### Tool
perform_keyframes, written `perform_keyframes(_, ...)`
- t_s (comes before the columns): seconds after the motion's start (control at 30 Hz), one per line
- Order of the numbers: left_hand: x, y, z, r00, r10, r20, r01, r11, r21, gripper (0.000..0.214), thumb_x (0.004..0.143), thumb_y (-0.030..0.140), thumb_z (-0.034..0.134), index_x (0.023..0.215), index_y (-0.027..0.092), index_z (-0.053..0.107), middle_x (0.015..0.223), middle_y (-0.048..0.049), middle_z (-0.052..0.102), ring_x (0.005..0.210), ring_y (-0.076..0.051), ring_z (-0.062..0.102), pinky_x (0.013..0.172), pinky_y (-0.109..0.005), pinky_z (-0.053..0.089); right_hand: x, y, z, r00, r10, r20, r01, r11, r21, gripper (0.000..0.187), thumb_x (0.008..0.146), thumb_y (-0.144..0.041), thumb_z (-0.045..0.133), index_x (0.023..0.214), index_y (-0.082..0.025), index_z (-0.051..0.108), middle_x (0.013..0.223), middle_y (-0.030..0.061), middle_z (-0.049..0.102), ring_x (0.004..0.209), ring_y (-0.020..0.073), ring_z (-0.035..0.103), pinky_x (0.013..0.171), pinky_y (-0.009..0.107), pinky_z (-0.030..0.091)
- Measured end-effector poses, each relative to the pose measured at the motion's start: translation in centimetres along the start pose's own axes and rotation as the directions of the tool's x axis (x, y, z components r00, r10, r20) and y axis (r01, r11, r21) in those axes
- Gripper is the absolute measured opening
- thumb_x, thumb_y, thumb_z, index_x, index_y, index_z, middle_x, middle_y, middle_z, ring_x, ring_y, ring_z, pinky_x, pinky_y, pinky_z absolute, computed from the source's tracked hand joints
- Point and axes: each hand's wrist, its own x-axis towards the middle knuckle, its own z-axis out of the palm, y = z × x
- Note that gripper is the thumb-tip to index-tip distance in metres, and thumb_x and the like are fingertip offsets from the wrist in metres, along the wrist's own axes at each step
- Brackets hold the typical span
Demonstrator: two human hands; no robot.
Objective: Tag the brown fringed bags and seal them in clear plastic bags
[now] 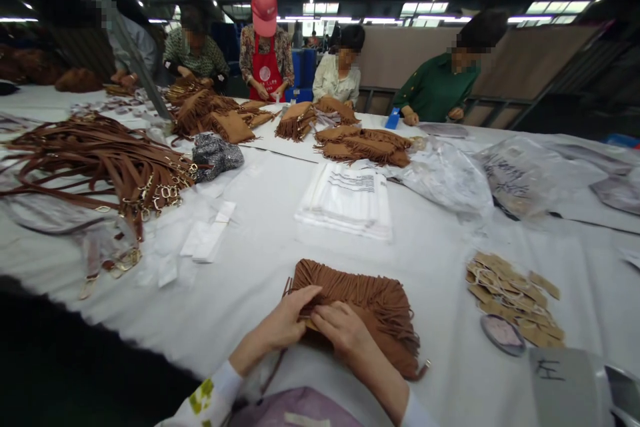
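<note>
A brown fringed bag [370,293] lies on the white-covered table right in front of me, its fringe spread toward the far side. My left hand [285,320] grips the bag's left part near its opening edge. Close beside it, my right hand [347,333] has bent fingers closed on the same near edge. A small yellowish strip shows between the hands; what it is I cannot make out. The fingertips are partly hidden. A thin brown strap end with a metal tip pokes out at the bag's lower right corner.
Brown straps with gold buckles [125,173] heap at left. White plastic bags [350,200] are stacked ahead; tan tags [515,300] with strings and a grey box [565,387] lie right. Clear plastic [450,177] sits beyond. Several co-workers stand across the table by fringed bags [363,145].
</note>
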Motion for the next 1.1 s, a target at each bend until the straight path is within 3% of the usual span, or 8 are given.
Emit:
perform_keyframes(0.17, -1.2, -1.7, -3.9, 0.995, -0.071, -0.07, 0.084, 0.977, 0.197, 0.072, 0.071, 0.006, 0.042, 0.142, 0.019, 0.035, 0.138, -0.01, 0.05, 0.125, -0.023, 0.046, 0.109, -0.041, 0.035, -1.5, 1.6, 0.5, 0.991, 0.113, 0.068, -0.105, 0.987, -0.12, 0.038, 0.092, -0.012, 0.038, 0.121, -0.022, 0.061, 0.127, 0.0103, 0.062, 0.124, 0.0244, 0.051, 0.099, 0.045, 0.039)
perform_keyframes(0.27, -1.8, -2.7, -3.7, 0.993, -0.107, 0.046, 0.086, 0.938, 0.335, 0.072, 0.071, 0.011, 0.052, 0.14, 0.018, 0.037, 0.132, -0.0134, 0.054, 0.116, -0.028, 0.051, 0.101, -0.043, 0.04, -2.8, 0.7, 0.9, 0.962, 0.238, 0.134, -0.219, 0.966, -0.14, 0.045, 0.088, -0.017, 0.045, 0.132, -0.022, 0.054, 0.141, 0.0105, 0.051, 0.132, 0.0263, 0.042, 0.105, 0.048, 0.034)
perform_keyframes(0.37, -2.7, -3.0, -2.7, 0.99, -0.141, 0.009, 0.128, 0.923, 0.362, 0.066, 0.072, 0.009, 0.052, 0.137, 0.018, 0.041, 0.124, -0.0144, 0.057, 0.11, -0.029, 0.053, 0.096, -0.044, 0.041, -3.9, -0.6, 1.5, 0.956, 0.237, 0.172, -0.207, 0.962, -0.176, 0.065, 0.085, -0.04, 0.058, 0.145, -0.026, 0.036, 0.151, 0.0097, 0.036, 0.138, 0.0315, 0.032, 0.108, 0.054, 0.027)
perform_keyframes(0.5, -4.3, -2.3, -1.2, 0.987, -0.154, -0.049, 0.161, 0.937, 0.31, 0.05, 0.08, 0.007, 0.039, 0.128, 0.018, 0.049, 0.117, -0.0117, 0.06, 0.111, -0.023, 0.054, 0.095, -0.037, 0.044, -4.5, -1.4, 2.9, 0.965, 0.248, 0.082, -0.214, 0.931, -0.294, 0.063, 0.085, -0.037, 0.061, 0.144, -0.029, 0.038, 0.148, 0.009, 0.041, 0.134, 0.0325, 0.036, 0.108, 0.054, 0.024)
perform_keyframes(0.67, -7.9, -0.7, -0.6, 0.958, -0.24, -0.159, 0.25, 0.967, 0.049, 0.037, 0.087, 0.017, 0.036, 0.118, 0.02, 0.056, 0.107, -0.0092, 0.065, 0.101, -0.021, 0.06, 0.092, -0.035, 0.046, -4.0, -1.3, 3.7, 0.968, 0.249, 0.0, -0.234, 0.909, -0.346, 0.056, 0.087, -0.026, 0.059, 0.14, -0.032, 0.043, 0.143, 0.0064, 0.049, 0.13, 0.0299, 0.042, 0.108, 0.051, 0.023)
perform_keyframes(0.8, -12.1, -0.3, -2.0, 0.931, -0.364, 0.03, 0.366, 0.926, -0.092, 0.051, 0.088, 0.018, 0.029, 0.138, 0.02, 0.04, 0.089, -0.005, 0.066, 0.069, -0.018, 0.062, 0.071, -0.031, 0.052, -3.5, -1.4, 3.8, 0.956, 0.293, -0.017, -0.283, 0.902, -0.328, 0.051, 0.089, -0.028, 0.057, 0.138, -0.033, 0.046, 0.141, 0.0053, 0.051, 0.128, 0.0296, 0.043, 0.107, 0.05, 0.024)
perform_keyframes(0.93, -14.5, -0.3, -3.4, 0.963, -0.227, 0.144, 0.216, 0.972, 0.091, 0.064, 0.082, 0.011, 0.038, 0.143, 0.031, 0.035, 0.113, -0.0063, 0.061, 0.084, -0.019, 0.061, 0.081, -0.032, 0.05, -2.9, -1.6, 4.1, 0.946, 0.324, -0.029, -0.316, 0.895, -0.315, 0.047, 0.09, -0.031, 0.055, 0.136, -0.032, 0.048, 0.141, 0.0067, 0.051, 0.128, 0.0305, 0.043, 0.106, 0.051, 0.024)
perform_keyframes(1.1, -13.5, -0.5, -2.9, 0.955, -0.004, 0.296, -0.118, 0.912, 0.392, 0.062, 0.076, 0.008, 0.05, 0.127, 0.043, 0.053, 0.151, 0.0004, 0.035, 0.104, -0.024, 0.056, 0.093, -0.038, 0.043, -2.5, -1.9, 3.9, 0.939, 0.34, -0.045, -0.337, 0.889, -0.311, 0.047, 0.091, -0.032, 0.053, 0.137, -0.032, 0.047, 0.14, 0.0069, 0.051, 0.128, 0.0304, 0.042, 0.106, 0.051, 0.024)
